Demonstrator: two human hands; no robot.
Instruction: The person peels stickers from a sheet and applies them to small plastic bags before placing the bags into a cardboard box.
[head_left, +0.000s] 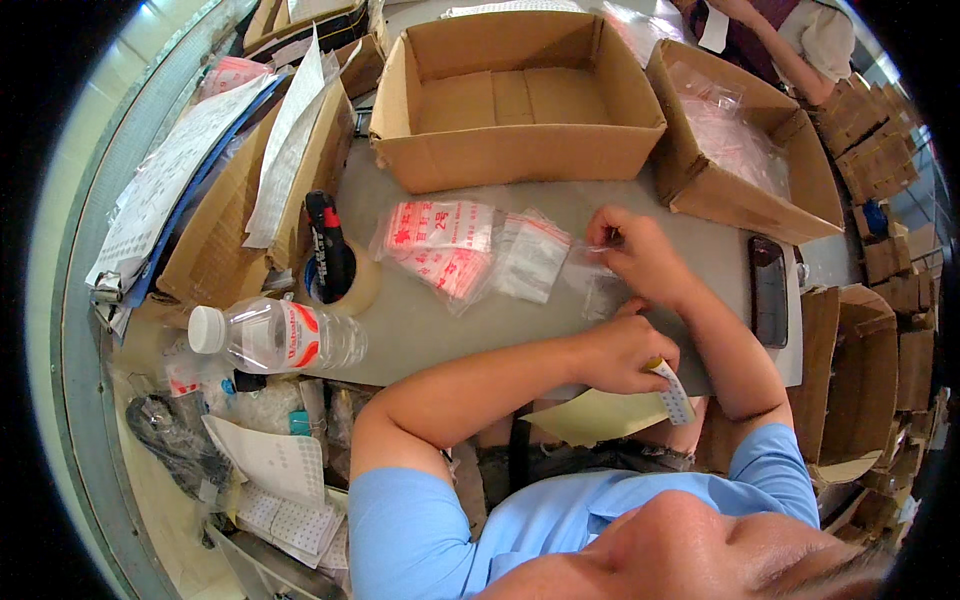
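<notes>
Clear bag [597,296] could slip
Right hand [636,257] pinches just its thin edge; left hand [630,350] clasps a curled label sheet [677,396], which squeezing might crease.

Bottle [270,336], one: clear plastic, white cap, red-and-white label. Tape roll [365,288], one: on the surface [430,340]. Marker [328,245], one: black with red, standing at the roll's core. Phone [768,292], one: dark, near the right edge. Clipped printed sheets [180,165], blue backing. Stacked cartons [872,160]: brown cardboard, far right.
</notes>
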